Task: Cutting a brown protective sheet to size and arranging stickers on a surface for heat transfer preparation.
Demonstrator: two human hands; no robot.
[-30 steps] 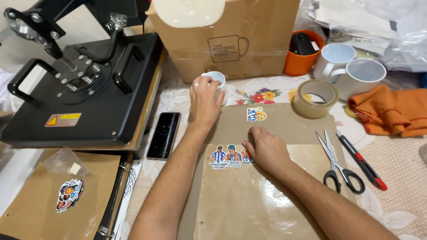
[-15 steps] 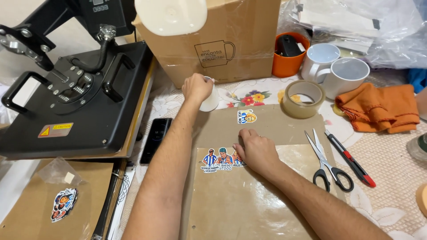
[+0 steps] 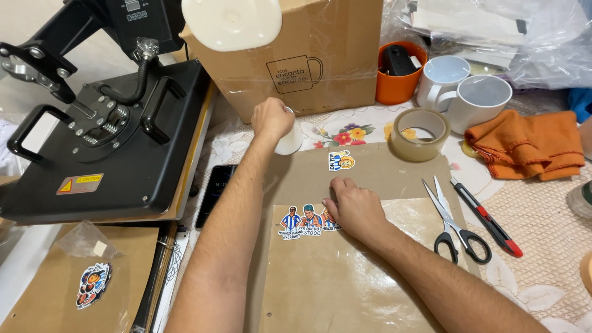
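Observation:
My left hand (image 3: 271, 118) grips a white mug (image 3: 290, 140) that stands just in front of a cardboard box (image 3: 290, 49). My right hand (image 3: 354, 206) lies flat on a brown cardboard sheet (image 3: 394, 176), its fingers over the right end of a strip of cartoon figure stickers (image 3: 302, 222). A clear glossy film (image 3: 345, 277) covers the near half of the sheet. A small blue and yellow sticker (image 3: 340, 161) lies alone farther up the cardboard, between my two hands.
A black heat press (image 3: 105, 135) stands at the left, a black phone (image 3: 214, 194) beside it. At the right lie a tape roll (image 3: 420, 134), scissors (image 3: 453, 222), a red and black cutter (image 3: 487, 217), two white mugs (image 3: 468, 92), an orange cup (image 3: 398, 77) and an orange cloth (image 3: 530, 145).
My left hand has closed around the white mug by the box. My view has shifted left and nearer. My right hand stays on the stickers.

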